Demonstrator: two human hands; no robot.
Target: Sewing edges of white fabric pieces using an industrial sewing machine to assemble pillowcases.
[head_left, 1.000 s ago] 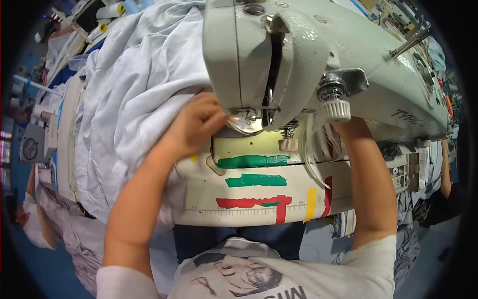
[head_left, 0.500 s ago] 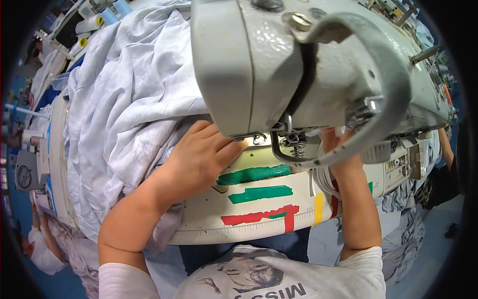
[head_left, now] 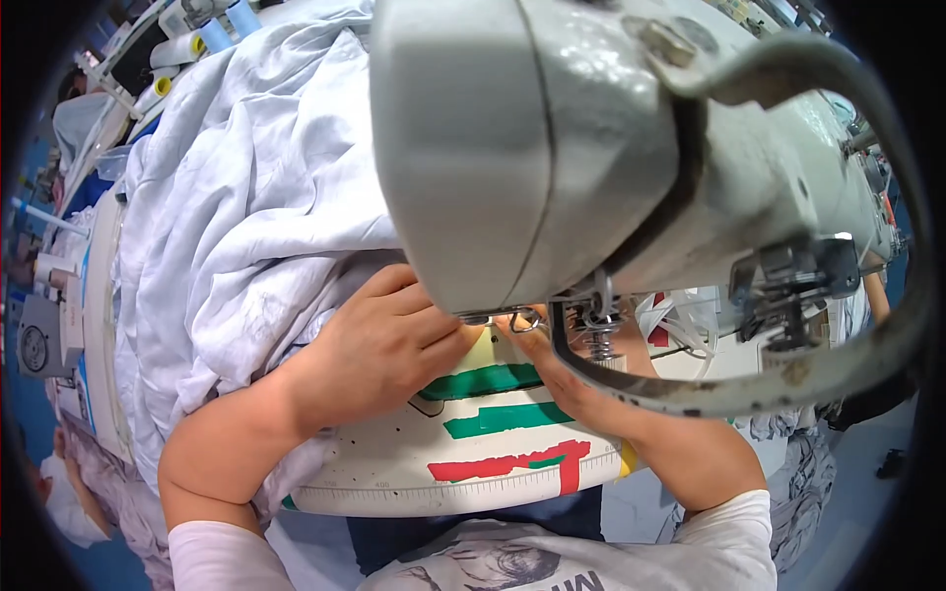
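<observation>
the fingers of your left hand [head_left: 389, 340] were bent and close together, their tips low under the sewing machine [head_left: 458, 148]; whether they pinched anything was hidden. the fingers of your right hand [head_left: 572, 386] reached in from the right, tips near the other hand's; you couldn't have told from this view whether they held anything. the pale fabric [head_left: 266, 212] lay heaped in folds to the left, its near folds just beside your left hand. below both hands, green tape [head_left: 507, 421] and red tape [head_left: 493, 465] marked the white surface [head_left: 384, 448]. to the right hung a curved metal bar [head_left: 749, 397], with loose white strips [head_left: 696, 330] beyond it. blue thread cones [head_left: 241, 18] stood far left.
</observation>
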